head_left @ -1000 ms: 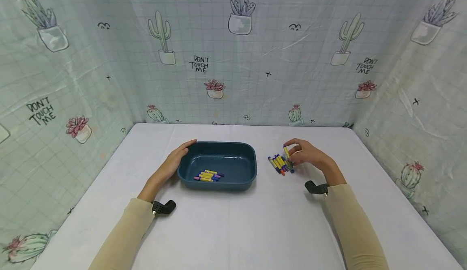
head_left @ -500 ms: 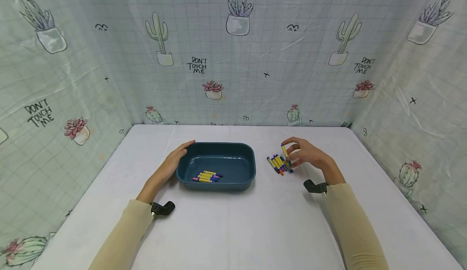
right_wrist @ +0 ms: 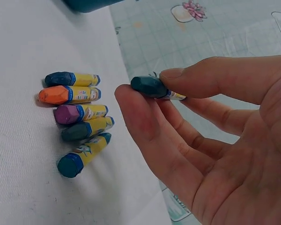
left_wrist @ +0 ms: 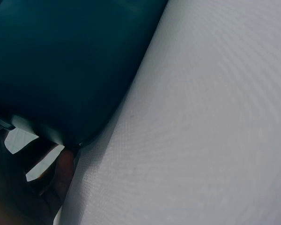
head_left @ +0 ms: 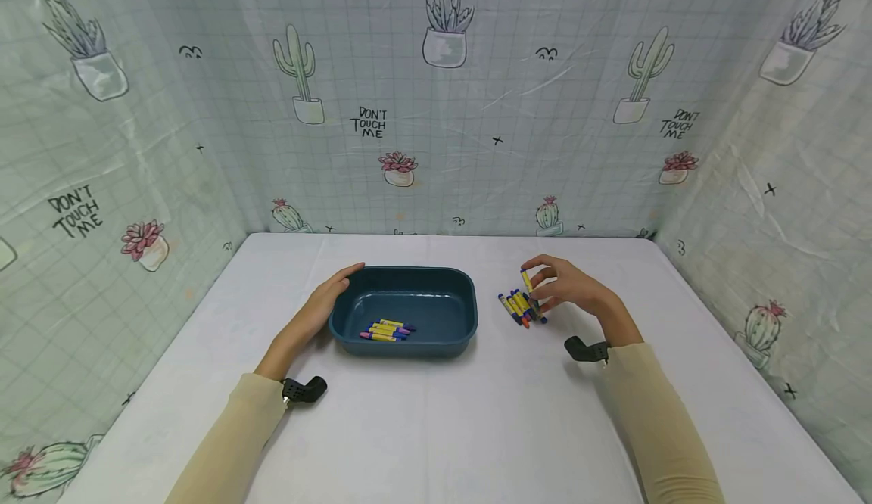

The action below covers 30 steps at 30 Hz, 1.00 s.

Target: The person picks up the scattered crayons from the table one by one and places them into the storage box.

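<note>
Beige sleeves (head_left: 228,432) are nearest, over a white tabletop (head_left: 436,428). The left hand (head_left: 325,300), its fingers relaxed, touches the left end of a blue box (head_left: 439,311) holding some crayons (head_left: 387,329), while the right hand (head_left: 571,284) pinches a dark green crayon (right_wrist: 147,87) beside five more crayons (right_wrist: 87,113); behind is a cactus-printed cloth (head_left: 436,118).

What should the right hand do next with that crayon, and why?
I'd carry the green crayon left and lower it into the blue tray. The right hand has it pinched between thumb and finger, other crayons lie in the tray, and the left hand touches its side.
</note>
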{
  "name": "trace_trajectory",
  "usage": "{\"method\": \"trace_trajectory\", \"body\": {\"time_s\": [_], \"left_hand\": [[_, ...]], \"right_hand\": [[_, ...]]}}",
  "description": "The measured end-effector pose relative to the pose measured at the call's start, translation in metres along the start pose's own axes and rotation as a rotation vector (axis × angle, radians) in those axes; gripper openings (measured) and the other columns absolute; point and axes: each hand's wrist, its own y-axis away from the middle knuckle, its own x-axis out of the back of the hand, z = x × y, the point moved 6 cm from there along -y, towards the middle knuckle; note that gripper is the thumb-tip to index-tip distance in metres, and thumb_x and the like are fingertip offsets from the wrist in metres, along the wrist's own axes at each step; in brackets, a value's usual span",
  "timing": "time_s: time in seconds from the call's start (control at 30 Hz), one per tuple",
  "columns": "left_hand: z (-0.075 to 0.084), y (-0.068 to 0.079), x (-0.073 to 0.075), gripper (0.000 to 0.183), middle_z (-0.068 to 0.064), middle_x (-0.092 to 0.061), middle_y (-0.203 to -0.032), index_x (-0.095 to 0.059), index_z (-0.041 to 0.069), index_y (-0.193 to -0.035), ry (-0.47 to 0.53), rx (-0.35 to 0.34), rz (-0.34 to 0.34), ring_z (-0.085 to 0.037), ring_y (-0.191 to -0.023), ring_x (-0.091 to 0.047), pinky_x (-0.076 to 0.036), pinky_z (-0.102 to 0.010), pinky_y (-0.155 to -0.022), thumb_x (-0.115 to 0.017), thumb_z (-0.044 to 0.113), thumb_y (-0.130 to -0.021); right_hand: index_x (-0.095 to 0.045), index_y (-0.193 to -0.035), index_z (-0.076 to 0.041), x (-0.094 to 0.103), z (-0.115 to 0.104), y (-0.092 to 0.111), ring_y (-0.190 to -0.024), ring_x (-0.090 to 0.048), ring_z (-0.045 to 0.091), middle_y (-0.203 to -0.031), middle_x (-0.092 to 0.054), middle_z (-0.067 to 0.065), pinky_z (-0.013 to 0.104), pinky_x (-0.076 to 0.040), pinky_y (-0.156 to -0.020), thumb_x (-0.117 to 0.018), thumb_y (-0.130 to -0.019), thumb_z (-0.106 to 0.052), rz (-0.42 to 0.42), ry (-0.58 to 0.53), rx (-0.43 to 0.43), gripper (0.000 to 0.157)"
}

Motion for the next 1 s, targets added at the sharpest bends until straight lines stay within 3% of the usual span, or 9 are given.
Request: {"method": "trace_trajectory", "body": {"time_s": [0.33, 1.0], "left_hand": [[-0.003, -0.002, 0.001, 0.050, -0.018, -0.029, -0.169, -0.034, 0.005, -0.161, 0.006, 0.022, 0.002, -0.043, -0.159, -0.019, -0.013, -0.066, -0.128, -0.028, 0.013, -0.112], [-0.005, -0.002, 0.001, 0.049, -0.017, -0.030, -0.169, -0.035, 0.006, -0.161, 0.005, 0.023, 0.001, -0.042, -0.159, -0.020, -0.014, -0.066, -0.128, -0.028, 0.014, -0.113]], "right_hand": [[-0.046, -0.149, -0.005, -0.003, -0.015, 0.003, -0.099, -0.065, 0.030, -0.119, -0.054, 0.022, 0.046, -0.065, -0.082, -0.068, -0.093, -0.002, 0.030, 0.001, 0.024, 0.060], [-0.044, -0.149, -0.005, -0.010, -0.023, 0.001, -0.103, -0.067, 0.035, -0.118, -0.054, 0.021, 0.044, -0.065, -0.083, -0.067, -0.094, -0.004, 0.047, 0.030, 0.056, 0.059]]}}
